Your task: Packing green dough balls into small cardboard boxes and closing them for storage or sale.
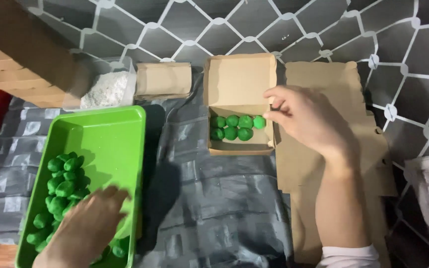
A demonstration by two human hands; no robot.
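I note a dark plastic sheet (214, 208) covering the work surface. At eight o'clock sits a green tray (110, 144), with a heap of green balls (63, 181) in its near half. My left hand (88, 228) lies over that heap, fingers spread and blurred; whether it has hold of a ball I cannot tell. At three o'clock lies a stack of flat cardboard blanks (323, 79). At twelve o'clock stands an open cardboard box (239, 79), lid raised, seven green balls (238, 127) in its base. My right hand (309, 119) touches the box's right edge, fingers loosely curled, holding nothing visible.
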